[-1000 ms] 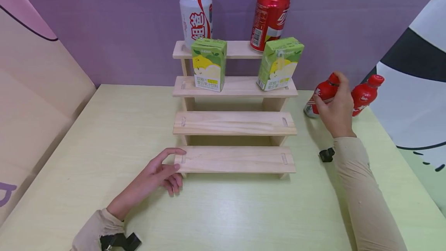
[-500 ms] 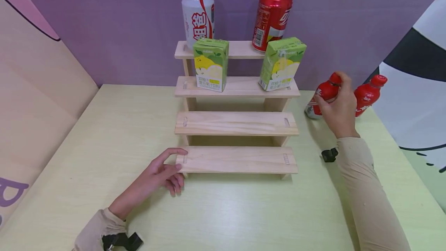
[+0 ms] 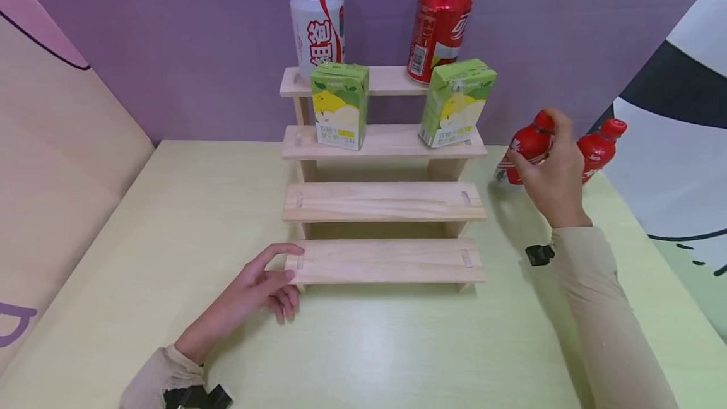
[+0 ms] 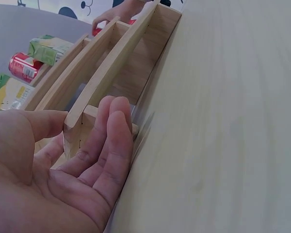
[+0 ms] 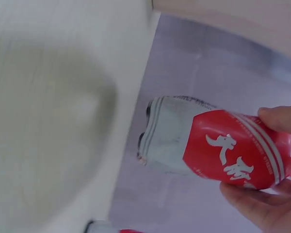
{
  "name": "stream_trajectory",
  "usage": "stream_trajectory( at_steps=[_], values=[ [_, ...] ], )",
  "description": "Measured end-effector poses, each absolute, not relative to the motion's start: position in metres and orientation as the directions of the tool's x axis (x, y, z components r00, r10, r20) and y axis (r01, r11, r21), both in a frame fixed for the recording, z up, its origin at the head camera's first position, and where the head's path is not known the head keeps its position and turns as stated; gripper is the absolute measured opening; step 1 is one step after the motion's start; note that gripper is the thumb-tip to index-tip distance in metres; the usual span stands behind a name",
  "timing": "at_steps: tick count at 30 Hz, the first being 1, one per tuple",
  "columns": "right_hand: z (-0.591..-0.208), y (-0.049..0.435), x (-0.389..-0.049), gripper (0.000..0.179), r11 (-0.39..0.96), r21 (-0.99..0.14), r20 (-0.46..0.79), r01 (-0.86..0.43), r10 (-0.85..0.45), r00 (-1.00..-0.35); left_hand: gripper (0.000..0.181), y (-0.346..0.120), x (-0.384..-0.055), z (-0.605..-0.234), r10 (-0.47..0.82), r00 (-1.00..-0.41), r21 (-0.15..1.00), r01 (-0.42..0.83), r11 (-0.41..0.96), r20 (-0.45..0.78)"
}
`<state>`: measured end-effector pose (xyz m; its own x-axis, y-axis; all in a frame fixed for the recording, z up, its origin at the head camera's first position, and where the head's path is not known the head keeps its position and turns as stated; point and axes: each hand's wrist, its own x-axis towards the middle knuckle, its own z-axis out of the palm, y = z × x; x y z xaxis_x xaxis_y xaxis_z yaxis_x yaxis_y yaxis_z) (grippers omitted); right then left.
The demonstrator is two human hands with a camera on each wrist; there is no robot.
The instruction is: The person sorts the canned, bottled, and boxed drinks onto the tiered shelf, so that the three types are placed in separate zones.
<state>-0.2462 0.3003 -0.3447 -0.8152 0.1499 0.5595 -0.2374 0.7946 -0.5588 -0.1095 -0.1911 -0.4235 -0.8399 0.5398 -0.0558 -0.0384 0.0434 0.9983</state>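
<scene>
My right hand [image 3: 559, 185] grips a red-and-white plastic bottle [image 3: 529, 145] by its upper part, right of the stepped wooden display rack [image 3: 383, 260]. In the right wrist view the bottle [image 5: 223, 148] shows its white base clear of the table, with fingers and thumb on either side. Just beyond that hand stands a second red bottle [image 3: 599, 150], partly hidden. My left hand [image 3: 258, 286] pinches the left end of the rack's lowest step between thumb and index finger. The left wrist view shows its other fingers [image 4: 119, 141] under that step, loosely bent.
On the top step stand a white can [image 3: 318, 30] and a red can [image 3: 440, 30]. Two green juice boxes, one left [image 3: 339, 106] and one right [image 3: 457, 103], stand on the step below. A purple wall [image 3: 227, 49] rises behind the table [image 3: 369, 346].
My right hand has raised the bottle slightly, and its base has come up off the table. The left hand keeps its place at the lowest step.
</scene>
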Motion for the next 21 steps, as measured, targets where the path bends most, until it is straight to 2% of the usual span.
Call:
stream_trajectory(
  at_steps=[9, 21],
  values=[
    [-0.324, 0.283, -0.220, 0.088, 0.833, -0.474, 0.614, -0.285, 0.081, -0.785, 0.041, -0.193, -0.108, -0.424, 0.540, -0.840, 0.999, -0.031, 0.040, -0.048],
    [-0.308, 0.278, -0.188, 0.089, 0.824, -0.463, 0.658, -0.325, 0.074, -0.750, 0.041, -0.192, -0.109, -0.424, 0.540, -0.839, 0.998, -0.042, 0.048, -0.061]
  ],
)
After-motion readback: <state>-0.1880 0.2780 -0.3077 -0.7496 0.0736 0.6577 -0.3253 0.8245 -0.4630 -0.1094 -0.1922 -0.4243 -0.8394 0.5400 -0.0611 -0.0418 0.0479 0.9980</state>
